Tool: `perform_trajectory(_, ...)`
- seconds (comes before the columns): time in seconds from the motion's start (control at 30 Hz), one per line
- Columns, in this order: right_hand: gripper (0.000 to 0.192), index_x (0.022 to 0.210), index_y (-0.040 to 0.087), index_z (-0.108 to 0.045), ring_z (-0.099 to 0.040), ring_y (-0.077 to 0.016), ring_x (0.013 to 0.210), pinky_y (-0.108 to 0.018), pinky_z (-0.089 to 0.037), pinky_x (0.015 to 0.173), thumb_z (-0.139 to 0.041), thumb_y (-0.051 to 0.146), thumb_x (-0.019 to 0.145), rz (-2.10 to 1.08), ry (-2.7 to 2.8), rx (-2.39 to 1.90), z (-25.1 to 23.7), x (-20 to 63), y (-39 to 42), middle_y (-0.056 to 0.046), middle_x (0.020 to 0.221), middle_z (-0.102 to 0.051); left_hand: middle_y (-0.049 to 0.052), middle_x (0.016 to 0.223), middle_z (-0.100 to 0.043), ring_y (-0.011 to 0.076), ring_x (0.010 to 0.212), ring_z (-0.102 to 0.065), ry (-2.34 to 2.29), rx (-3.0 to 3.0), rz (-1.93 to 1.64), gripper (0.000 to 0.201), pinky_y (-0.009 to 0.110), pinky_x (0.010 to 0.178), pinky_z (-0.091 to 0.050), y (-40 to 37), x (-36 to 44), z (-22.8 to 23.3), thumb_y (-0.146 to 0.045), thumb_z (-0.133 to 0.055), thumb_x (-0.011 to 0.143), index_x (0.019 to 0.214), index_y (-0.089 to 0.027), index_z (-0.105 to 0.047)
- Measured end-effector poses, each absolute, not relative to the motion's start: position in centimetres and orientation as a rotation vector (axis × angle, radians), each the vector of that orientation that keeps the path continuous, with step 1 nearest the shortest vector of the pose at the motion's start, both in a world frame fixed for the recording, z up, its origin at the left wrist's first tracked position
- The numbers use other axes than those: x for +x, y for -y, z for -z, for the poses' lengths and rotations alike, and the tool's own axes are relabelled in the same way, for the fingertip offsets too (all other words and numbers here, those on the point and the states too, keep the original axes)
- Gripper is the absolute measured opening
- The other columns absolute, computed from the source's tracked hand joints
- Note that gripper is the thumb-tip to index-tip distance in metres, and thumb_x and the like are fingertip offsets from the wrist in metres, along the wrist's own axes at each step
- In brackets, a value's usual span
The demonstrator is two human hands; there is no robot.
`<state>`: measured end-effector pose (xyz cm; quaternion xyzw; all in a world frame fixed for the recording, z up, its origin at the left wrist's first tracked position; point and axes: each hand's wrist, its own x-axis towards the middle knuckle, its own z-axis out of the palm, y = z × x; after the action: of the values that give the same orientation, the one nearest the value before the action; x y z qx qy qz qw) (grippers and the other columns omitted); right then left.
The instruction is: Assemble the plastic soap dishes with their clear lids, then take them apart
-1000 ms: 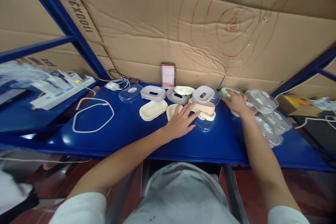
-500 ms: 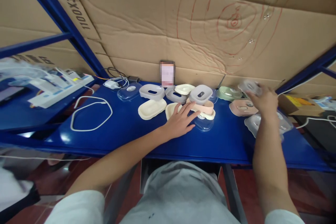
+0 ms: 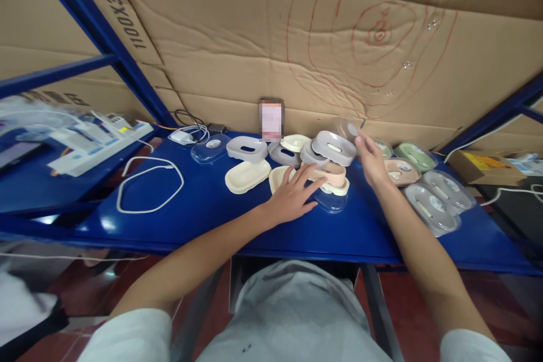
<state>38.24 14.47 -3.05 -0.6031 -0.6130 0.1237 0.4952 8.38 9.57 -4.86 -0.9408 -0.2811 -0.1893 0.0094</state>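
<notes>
My left hand (image 3: 292, 198) lies with fingers spread over the edge of a cream dish (image 3: 278, 180) and against a peach soap dish (image 3: 335, 174). Thumb and fingers of my right hand (image 3: 370, 158) close on a clear lid (image 3: 348, 127), blurred, just behind a tilted grey dish (image 3: 334, 148) with a slot. That dish rests on another grey dish (image 3: 311, 154), atop the peach one. Whether my right fingers also touch the tilted dish, I cannot tell. Left of the pile lie a slotted grey dish (image 3: 246, 150) and a cream tray (image 3: 248, 176).
At right sit lidded grey dishes (image 3: 432, 209), a peach dish (image 3: 401, 171) and a green dish (image 3: 416, 156). Clear lids (image 3: 211, 150) lie about. Further left are a white cable loop (image 3: 180, 184) and a power strip (image 3: 102, 150). Cardboard (image 3: 220, 39) walls the back.
My right hand has swung left from the lidded dishes to the central pile. A tilted grey dish now lies on top of that pile. My left hand has stayed put.
</notes>
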Motion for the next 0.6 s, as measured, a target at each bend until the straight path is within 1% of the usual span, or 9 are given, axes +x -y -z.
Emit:
perform_trajectory(0.03, 0.072, 0.165, 0.029, -0.044, -0.051, -0.0296, 0.152, -0.056, -0.045, 0.124, -0.033, 0.071, 0.108, -0.281, 1.491, -1.48, 3.2, 38.3, -14.6, -0.011, 0.164, -0.054, 0.023, 0.176, -0.028, 0.0424, 0.162, -0.034, 0.875, -2.937, 0.595, 0.071, 0.07, 0.127, -0.029, -9.6, 8.4, 4.9, -0.036, -0.074, 0.099, 0.164, -0.025, -0.046)
perform_trajectory(0.13, 0.073, 0.17, 0.024, -0.033, -0.026, -0.035, 0.165, -0.067, -0.024, 0.131, -0.035, 0.064, 0.109, -0.146, 1.516, -1.554, 3.4, 38.1, -14.3, -0.015, 0.177, -0.032, 0.023, 0.177, -0.027, 0.0417, 0.162, -0.033, 0.866, -2.938, 0.596, 0.071, 0.068, 0.128, -0.028, -9.6, 8.3, 4.8, -0.037, -0.074, 0.099, 0.164, -0.024, -0.046)
perform_trajectory(0.17, 0.07, 0.169, 0.023, -0.035, -0.022, -0.0367, 0.166, -0.07, -0.02, 0.131, -0.035, 0.06, 0.109, -0.045, 1.569, -1.593, 3.3, 38.0, -14.0, -0.016, 0.178, -0.028, 0.023, 0.177, -0.028, 0.0415, 0.162, -0.033, 0.869, -2.939, 0.592, 0.071, 0.068, 0.128, -0.028, -9.6, 8.3, 4.8, -0.037, -0.073, 0.1, 0.164, -0.024, -0.046)
perform_trajectory(0.2, 0.065, 0.166, 0.024, -0.041, -0.022, -0.0375, 0.166, -0.071, -0.018, 0.13, -0.035, 0.057, 0.111, 0.071, 1.649, -1.627, 3.2, 37.8, -13.6, -0.016, 0.177, -0.029, 0.023, 0.177, -0.028, 0.0414, 0.162, -0.033, 0.874, -2.94, 0.587, 0.07, 0.068, 0.128, -0.028, -9.6, 8.3, 4.8, -0.036, -0.073, 0.1, 0.164, -0.024, -0.046)
perform_trajectory(0.27, 0.055, 0.153, 0.026, -0.059, -0.031, -0.0375, 0.161, -0.07, -0.02, 0.128, -0.034, 0.053, 0.112, 0.269, 1.849, -1.649, 2.8, 37.5, -12.9, -0.014, 0.171, -0.043, 0.022, 0.176, -0.028, 0.041, 0.162, -0.034, 0.882, -2.943, 0.575, 0.069, 0.069, 0.128, -0.027, -9.6, 8.3, 4.8, -0.036, -0.072, 0.101, 0.164, -0.024, -0.047)
perform_trajectory(0.33, 0.049, 0.139, 0.028, -0.071, -0.044, -0.0366, 0.153, -0.067, -0.02, 0.128, -0.04, 0.055, 0.112, 0.27, 2.008, -1.588, 2.5, 37.3, -12.4, -0.012, 0.157, -0.06, 0.022, 0.176, -0.029, 0.0411, 0.162, -0.034, 0.879, -2.948, 0.565, 0.068, 0.07, 0.128, -0.027, -9.5, 8.3, 4.8, -0.037, -0.071, 0.101, 0.163, -0.024, -0.047)
perform_trajectory(0.43, 0.049, 0.133, 0.027, -0.074, -0.061, -0.0348, 0.138, -0.063, -0.024, 0.127, -0.043, 0.058, 0.111, 0.128, 2.063, -1.507, 2.3, 37.3, -12.4, -0.011, 0.139, -0.074, 0.022, 0.176, -0.029, 0.0411, 0.161, -0.035, 0.874, -2.954, 0.567, 0.068, 0.069, 0.128, -0.027, -9.5, 8.4, 4.8, -0.037, -0.072, 0.1, 0.163, -0.025, -0.048)
perform_trajectory(0.5, 0.053, 0.129, 0.025, -0.076, -0.068, -0.0333, 0.127, -0.058, -0.035, 0.122, -0.037, 0.058, 0.112, 0.098, 2.034, -1.505, 2.3, 37.4, -12.7, -0.012, 0.131, -0.078, 0.021, 0.176, -0.029, 0.0407, 0.161, -0.035, 0.872, -2.956, 0.575, 0.067, 0.068, 0.128, -0.027, -9.5, 8.3, 4.7, -0.037, -0.072, 0.1, 0.162, -0.026, -0.048)
perform_trajectory(0.6, 0.061, 0.126, 0.024, -0.077, -0.072, -0.0326, 0.117, -0.05, -0.049, 0.11, -0.028, 0.058, 0.113, 0.112, 1.97, -1.531, 2.2, 37.2, -13.0, -0.013, 0.125, -0.079, 0.022, 0.176, -0.03, 0.0409, 0.161, -0.035, 0.857, -2.964, 0.575, 0.067, 0.068, 0.128, -0.028, -9.5, 8.3, 4.7, -0.038, -0.071, 0.101, 0.162, -0.025, -0.048)
